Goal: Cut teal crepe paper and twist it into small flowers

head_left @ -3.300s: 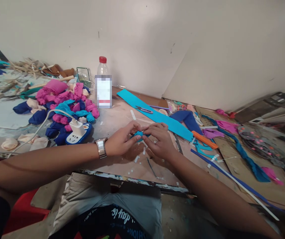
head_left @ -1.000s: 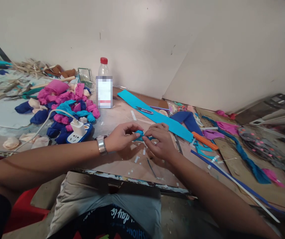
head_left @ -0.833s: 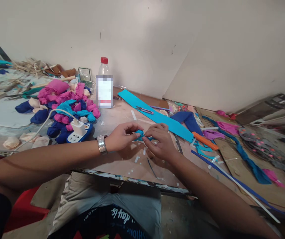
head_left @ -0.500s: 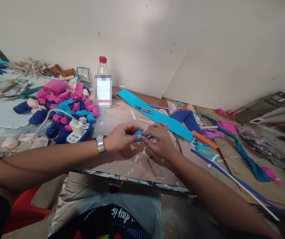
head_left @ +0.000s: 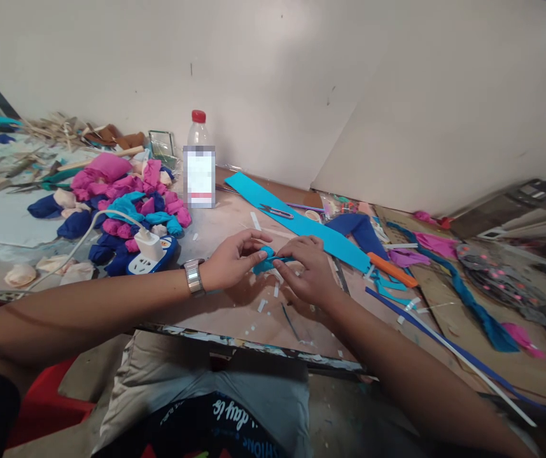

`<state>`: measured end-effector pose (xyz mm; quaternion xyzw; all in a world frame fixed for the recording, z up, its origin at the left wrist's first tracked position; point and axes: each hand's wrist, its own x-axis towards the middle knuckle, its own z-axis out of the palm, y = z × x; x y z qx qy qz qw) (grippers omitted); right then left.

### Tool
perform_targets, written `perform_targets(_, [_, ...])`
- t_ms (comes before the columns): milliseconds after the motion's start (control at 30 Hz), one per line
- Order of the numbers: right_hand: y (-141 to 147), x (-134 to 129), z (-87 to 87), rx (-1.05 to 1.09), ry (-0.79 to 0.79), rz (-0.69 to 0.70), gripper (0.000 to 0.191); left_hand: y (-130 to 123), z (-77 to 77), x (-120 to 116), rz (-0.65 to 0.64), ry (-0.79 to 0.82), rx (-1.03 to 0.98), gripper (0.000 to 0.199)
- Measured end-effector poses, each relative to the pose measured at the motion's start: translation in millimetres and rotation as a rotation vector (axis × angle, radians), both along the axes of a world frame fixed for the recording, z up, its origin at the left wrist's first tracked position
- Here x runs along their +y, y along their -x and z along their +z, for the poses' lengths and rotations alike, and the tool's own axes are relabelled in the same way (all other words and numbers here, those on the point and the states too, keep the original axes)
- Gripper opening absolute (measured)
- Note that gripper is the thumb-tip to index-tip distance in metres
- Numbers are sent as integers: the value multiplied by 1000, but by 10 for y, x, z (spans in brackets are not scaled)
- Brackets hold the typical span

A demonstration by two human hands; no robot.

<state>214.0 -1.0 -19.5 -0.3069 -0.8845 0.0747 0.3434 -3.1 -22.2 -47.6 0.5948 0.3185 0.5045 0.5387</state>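
Note:
Both hands meet over the middle of the table around a small piece of blue fabric point(head_left: 264, 261). My left hand point(head_left: 235, 259), with a metal watch on the wrist, pinches the bunched end between thumb and fingers. From the other side, my right hand point(head_left: 307, 267) grips a narrow tail of the same fabric between thumb and forefinger. Its lower fingers are partly hidden. Just beyond the hands, a wide blue fabric strip point(head_left: 301, 226) lies diagonally, with small thread snips point(head_left: 277, 211) on top. An orange-handled cutter point(head_left: 392, 270) touches its right end.
At left, a heap of pink, navy and blue fabric bundles point(head_left: 111, 184) sits beside a power strip point(head_left: 151, 257) with a white charger. A red-capped bottle point(head_left: 199, 165) stands behind. Fabric strips and cardboard point(head_left: 445, 305) spread over the right side. Paper scraps dot the table point(head_left: 225, 315).
The blue fabric shows more between the hands, its bunched end now turned up and hanging below my left thumb. My left fingers have lifted slightly; my right hand has barely moved.

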Motion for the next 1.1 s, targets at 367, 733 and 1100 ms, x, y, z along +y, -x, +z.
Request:
perform_targets(367, [2, -21, 36, 27, 19, 31, 15, -5, 11, -19, 8, -35, 64, 38])
perform_targets(733, [11, -13, 5, -20, 21, 154, 27, 3, -9, -28, -78, 10, 72, 46])
perform_targets(1100, [11, -10, -12, -1, 20, 159, 21, -26, -4, -43, -126, -32, 55, 45])
